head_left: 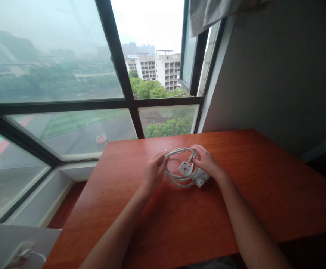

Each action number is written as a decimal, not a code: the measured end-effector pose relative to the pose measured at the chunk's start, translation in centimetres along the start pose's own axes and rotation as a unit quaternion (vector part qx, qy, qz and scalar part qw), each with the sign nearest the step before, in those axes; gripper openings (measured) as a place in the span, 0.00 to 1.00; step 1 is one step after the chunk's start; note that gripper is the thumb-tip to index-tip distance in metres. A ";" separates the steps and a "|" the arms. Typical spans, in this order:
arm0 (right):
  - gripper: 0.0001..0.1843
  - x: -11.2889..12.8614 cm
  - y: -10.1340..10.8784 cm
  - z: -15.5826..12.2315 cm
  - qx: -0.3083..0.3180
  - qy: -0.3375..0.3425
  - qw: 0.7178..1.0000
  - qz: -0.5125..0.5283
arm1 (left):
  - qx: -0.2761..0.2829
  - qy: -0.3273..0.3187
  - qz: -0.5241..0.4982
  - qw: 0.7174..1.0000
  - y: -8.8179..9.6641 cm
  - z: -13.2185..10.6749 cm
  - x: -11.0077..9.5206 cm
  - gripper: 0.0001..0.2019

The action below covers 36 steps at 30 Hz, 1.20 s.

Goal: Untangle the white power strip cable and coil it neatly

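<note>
Cord (180, 178), white, looped in a coil on the reddish-brown table (168, 231), just below and right of frame centre. Left hand (155, 168) pinches its left edge; right hand (206, 160) grips its upper right. Hands apart, coil between. Plug (185, 168) lies within the loop, socket block (201, 178) by the right wrist. Window (129, 78) fills upper left.

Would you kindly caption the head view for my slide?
Left hand and right hand hold a coiled white cable at a wooden table beside windows.
</note>
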State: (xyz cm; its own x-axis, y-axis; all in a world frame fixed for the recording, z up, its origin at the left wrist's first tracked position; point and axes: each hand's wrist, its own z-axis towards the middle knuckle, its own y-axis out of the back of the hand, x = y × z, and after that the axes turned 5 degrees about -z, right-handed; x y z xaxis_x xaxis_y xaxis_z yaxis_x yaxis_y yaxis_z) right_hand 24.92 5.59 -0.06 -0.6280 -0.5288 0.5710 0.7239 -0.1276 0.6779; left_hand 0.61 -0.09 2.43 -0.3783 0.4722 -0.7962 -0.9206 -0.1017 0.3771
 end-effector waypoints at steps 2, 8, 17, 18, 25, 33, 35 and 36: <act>0.19 0.1 0.0 0.0 -0.002 0.004 1.000 -0.010 | -0.003 -0.002 -0.003 1.000 0.0 0.0 0.1 0.15; 0.26 0.3 0.0 0.0 -0.002 0.006 1.000 -0.015 | -0.010 -0.005 0.012 1.000 -0.1 -0.1 0.3 0.15; 0.21 0.9 -1.1 0.0 -0.079 -0.042 0.986 0.137 | -0.020 -0.004 0.026 0.999 -0.2 -0.1 0.2 0.14; 0.23 1.1 -1.3 0.0 -0.088 -0.043 0.984 0.152 | -0.021 -0.003 0.025 0.999 -0.2 -0.1 0.1 0.14; 0.18 2.8 -1.2 -0.5 -0.100 0.033 0.989 0.106 | -0.028 0.000 0.015 0.999 -0.2 0.0 0.1 0.14; 0.11 4.5 0.1 -0.3 -0.112 0.037 0.980 0.162 | -0.042 -0.005 0.057 0.997 -0.1 0.2 0.1 0.14; 0.11 4.7 0.2 -0.2 -0.132 0.012 0.966 0.224 | -0.037 0.000 0.098 0.994 -0.2 0.0 0.2 0.15; 0.11 4.8 0.2 -0.2 -0.139 -0.003 0.954 0.265 | -0.034 0.002 0.122 0.992 -0.2 0.0 0.3 0.15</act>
State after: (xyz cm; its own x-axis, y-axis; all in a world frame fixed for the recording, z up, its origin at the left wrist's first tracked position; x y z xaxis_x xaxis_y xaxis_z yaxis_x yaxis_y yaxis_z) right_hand 22.14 2.87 2.74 -0.1545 -0.5767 0.8022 0.9874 -0.0629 0.1450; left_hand 0.69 0.02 2.12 -0.5917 0.4220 -0.6869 -0.8054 -0.2723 0.5265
